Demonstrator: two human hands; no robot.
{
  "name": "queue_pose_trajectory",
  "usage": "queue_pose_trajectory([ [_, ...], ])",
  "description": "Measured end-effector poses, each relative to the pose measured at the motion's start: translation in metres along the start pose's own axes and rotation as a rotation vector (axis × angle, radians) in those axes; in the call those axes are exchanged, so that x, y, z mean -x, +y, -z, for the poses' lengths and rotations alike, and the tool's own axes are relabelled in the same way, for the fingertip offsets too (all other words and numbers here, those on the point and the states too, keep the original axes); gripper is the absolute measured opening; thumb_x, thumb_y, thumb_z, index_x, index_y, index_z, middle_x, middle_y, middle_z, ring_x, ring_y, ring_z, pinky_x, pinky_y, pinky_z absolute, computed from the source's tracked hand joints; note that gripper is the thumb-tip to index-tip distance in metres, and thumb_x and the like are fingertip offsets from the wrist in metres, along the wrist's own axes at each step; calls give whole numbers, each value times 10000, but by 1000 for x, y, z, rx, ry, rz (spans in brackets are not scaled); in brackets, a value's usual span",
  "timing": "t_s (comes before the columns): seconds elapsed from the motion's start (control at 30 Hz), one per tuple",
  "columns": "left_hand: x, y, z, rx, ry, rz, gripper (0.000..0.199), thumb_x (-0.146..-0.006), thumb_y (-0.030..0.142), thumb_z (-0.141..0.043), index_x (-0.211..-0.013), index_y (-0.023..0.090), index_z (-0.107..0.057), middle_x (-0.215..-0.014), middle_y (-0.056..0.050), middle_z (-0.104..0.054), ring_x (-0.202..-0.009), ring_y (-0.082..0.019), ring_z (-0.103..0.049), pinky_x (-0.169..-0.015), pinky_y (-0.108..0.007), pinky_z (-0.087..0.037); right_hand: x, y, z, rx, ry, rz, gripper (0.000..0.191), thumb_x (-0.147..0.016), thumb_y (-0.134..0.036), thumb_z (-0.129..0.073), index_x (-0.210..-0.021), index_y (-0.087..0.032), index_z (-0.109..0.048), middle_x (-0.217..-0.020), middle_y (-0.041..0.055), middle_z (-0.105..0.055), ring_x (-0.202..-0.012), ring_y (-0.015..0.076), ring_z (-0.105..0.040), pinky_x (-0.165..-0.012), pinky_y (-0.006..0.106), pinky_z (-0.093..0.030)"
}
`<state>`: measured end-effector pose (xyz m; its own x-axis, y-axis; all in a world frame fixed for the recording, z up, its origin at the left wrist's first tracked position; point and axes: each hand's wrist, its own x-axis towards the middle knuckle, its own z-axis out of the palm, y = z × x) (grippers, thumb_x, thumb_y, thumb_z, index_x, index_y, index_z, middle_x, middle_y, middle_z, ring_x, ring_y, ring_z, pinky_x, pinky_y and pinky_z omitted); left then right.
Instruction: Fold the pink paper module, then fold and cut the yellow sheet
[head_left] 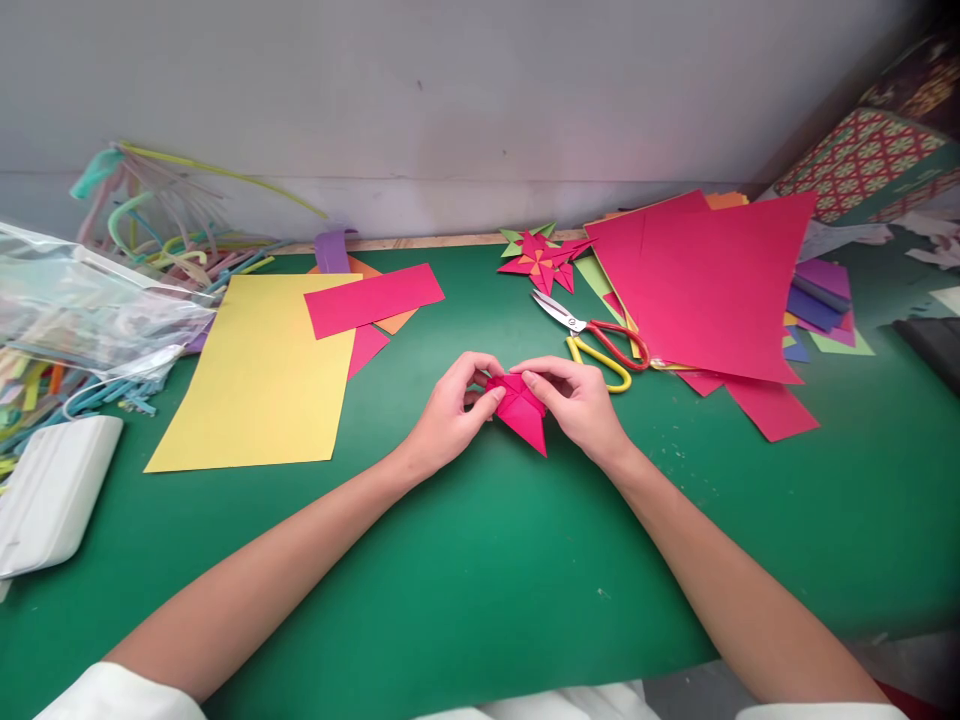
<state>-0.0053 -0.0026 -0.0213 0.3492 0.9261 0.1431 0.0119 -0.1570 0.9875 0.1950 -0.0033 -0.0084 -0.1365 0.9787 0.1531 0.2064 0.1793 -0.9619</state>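
Observation:
A small folded piece of red paper is held between both hands above the green table, one pointed tip hanging down. My left hand pinches its left edge with thumb and fingers. On the opposite side, my right hand grips the upper right edge, thumb on the front. Just beyond the right hand lie scissors with red and yellow handles, blades pointing up and left. Folded red stars with orange and green parts rest behind them.
Yellow paper and a red strip lie on the left. A stack of red sheets is at the right. Pipe cleaners, a plastic bag and a white device occupy the far left. A wall stands behind.

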Motion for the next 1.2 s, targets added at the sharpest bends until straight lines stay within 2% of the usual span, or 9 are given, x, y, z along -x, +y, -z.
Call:
queue_pose_trajectory([
  [0.13, -1, -3, 0, 28, 6, 11, 383, -982, 295, -647, -1350, 261, -543, -1139, -74, -601, -988, -187, -616, -777, -277, -588, 3, -3, -2, 14, 17, 51, 170, -986, -306, -665, -1034, -233, -811, -1047, 48, -812, -959, 234, -744, -860, 348, -585],
  [0.33, -2, -1, 0, 25, -2, 20, 417, -1006, 322, -626, -1412, 264, -549, -1212, -86, -655, -1020, -198, -659, -909, -331, -572, 5, -8, -5, 8, 38, 52, 189, -995, -332, -657, -1072, -242, -804, -1060, 52, -804, -954, 242, -742, -858, 364, -596],
  [0.47, -1, 0, 0, -3, 30, 17, 362, -1016, 327, -613, -1368, 249, -577, -1010, -49, -653, -939, -192, -658, -856, -308, -553, 7, -9, -7, -5, 25, 17, 207, -991, -373, -660, -1090, -250, -794, -1075, 56, -797, -959, 251, -733, -838, 371, -603],
  [0.57, 0, -2, 1, -29, 105, -15, 314, -1010, 318, -624, -1315, 244, -599, -967, -27, -616, -883, -169, -625, -817, -279, -523, 8, -7, -10, -54, -31, 4, 237, -986, -372, -669, -1172, -258, -763, -1140, 56, -777, -956, 242, -723, -842, 372, -604],
  [0.7, -2, -4, 3, -41, 168, -26, 301, -988, 329, -660, -1270, 239, -610, -926, -16, -584, -849, -165, -590, -797, -276, -507, 10, -5, -13, -39, -75, 9, 287, -969, -349, -692, -1243, -271, -729, -1215, 57, -756, -1013, 249, -710, -922, 395, -590],
  [0.9, -4, -5, 3, 20, 201, -16, 318, -956, 377, -707, -1228, 235, -620, -866, 3, -531, -795, -156, -551, -748, -260, -485, 10, -4, -14, -107, -70, -22, 285, -964, -375, -695, -1228, -272, -734, -1150, 57, -753, -949, 235, -700, -872, 383, -604],
  [1.03, -5, -3, 5, 70, 210, -25, 309, -963, 385, -703, -1214, 223, -624, -900, -11, -561, -846, -160, -564, -791, -260, -490, 10, -2, -19, -241, -90, -79, 318, -954, -404, -709, -1243, -271, -717, -1118, 63, -745, -895, 222, -695, -781, 354, -616],
  [1.2, -6, -2, 6, 58, 243, -21, 306, -975, 403, -684, -1214, 226, -613, -915, -19, -596, -844, -164, -592, -771, -268, -504, 11, 0, -28, -332, -74, -145, 374, -916, -448, -751, -1228, -249, -694, -1005, 53, -735, -837, 211, -697, -785, 365, -634],
])
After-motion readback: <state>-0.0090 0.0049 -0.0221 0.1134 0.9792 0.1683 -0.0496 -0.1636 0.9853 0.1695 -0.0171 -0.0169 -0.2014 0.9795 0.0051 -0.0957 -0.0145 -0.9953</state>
